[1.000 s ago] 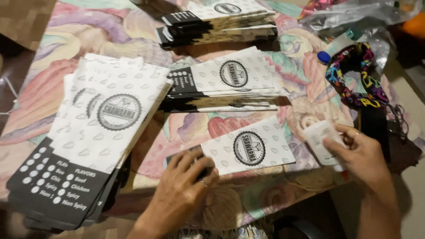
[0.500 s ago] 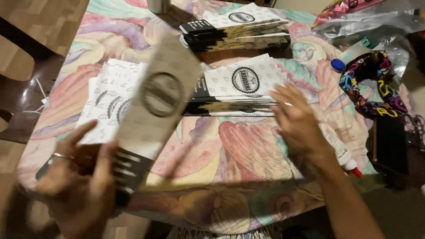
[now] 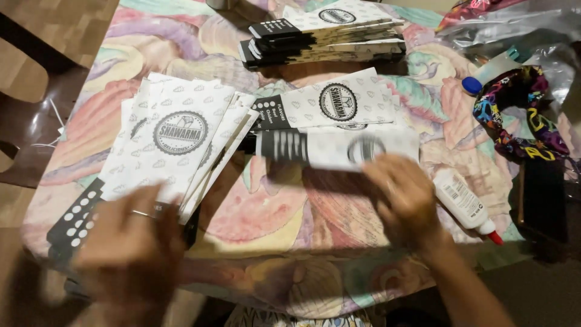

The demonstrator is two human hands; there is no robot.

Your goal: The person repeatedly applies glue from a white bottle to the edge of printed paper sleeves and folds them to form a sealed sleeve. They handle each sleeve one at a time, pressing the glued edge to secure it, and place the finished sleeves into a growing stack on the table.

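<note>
Paper sleeves, white with black ends and a round emblem, cover a desk laid with a pastel swirl-patterned cloth. Largest is the fanned left stack; the left hand rests at its near black end, fingers curled and blurred, so whether it grips anything cannot be told. Half a second ago that hand held one sleeve raised above the desk; none is lifted now, and the sleeve appears to have joined the left stack. Two smaller stacks lie at the centre and the far edge. The right hand, which was then reaching toward the centre stack, now pinches the near edge of a single blurred sleeve drawn from below it. A multicoloured fabric band lies right; a glue bottle sits just beside the right hand.
</note>
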